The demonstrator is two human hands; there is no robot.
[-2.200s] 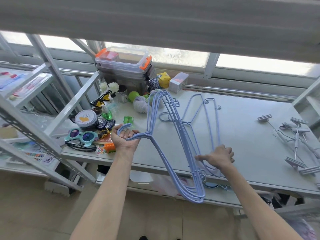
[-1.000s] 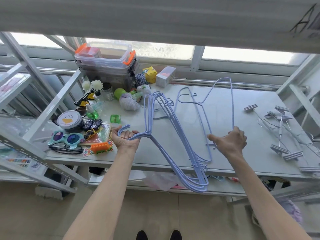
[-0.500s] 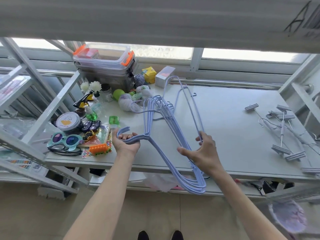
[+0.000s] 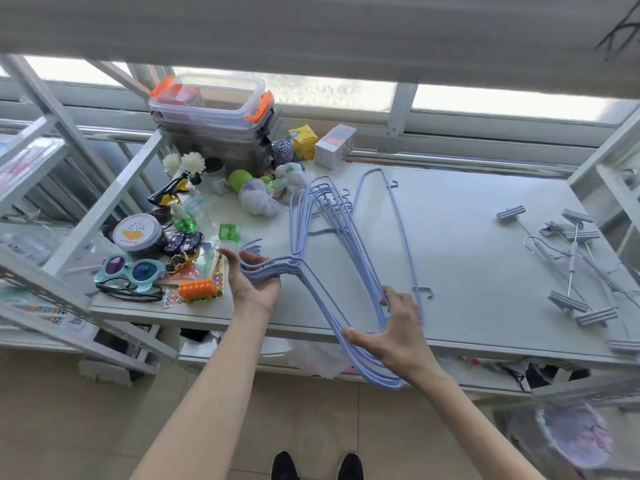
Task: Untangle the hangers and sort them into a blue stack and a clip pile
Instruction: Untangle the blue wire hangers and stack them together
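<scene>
**Hands.** The left hand [image 4: 254, 284] sits at centre frame, palm up over the near table edge. The hook ends and necks of the blue hanger bundle [image 4: 322, 303] lie across it. The thumb stands out to the left, and the fingers appear loosely curled round the necks. The right hand [image 4: 393, 329] is at lower centre-right and spread wide. Its fingers [image 4: 388, 299] hook round the lower end of a single blue hanger [image 4: 405, 237], and its thumb reaches left to touch the bundle's lower wires.

**Task items.** The bundle runs from upper centre, near the yarn [image 4: 259, 202], down through the left hand. It then passes beyond the front edge of the table [image 4: 467, 244], so its lowest curve hangs over the floor. The single hanger stands just right of the bundle, tilted. Its top is at upper centre and a small end hook shows beside the right hand. The clip hangers [image 4: 572, 261] lie in a loose pile at the right edge of the table, well apart from both hands. Several of them overlap.

**Other items.** Clutter fills the left part of the table:
- Stacked clear storage boxes [image 4: 211, 109] with orange latches, at upper left.
- A round tin [image 4: 138, 233].
- A green bottle [image 4: 181, 220].
- Teal toy glasses [image 4: 131, 270].

Two dark shoes [image 4: 315, 465] show at the bottom edge.
</scene>
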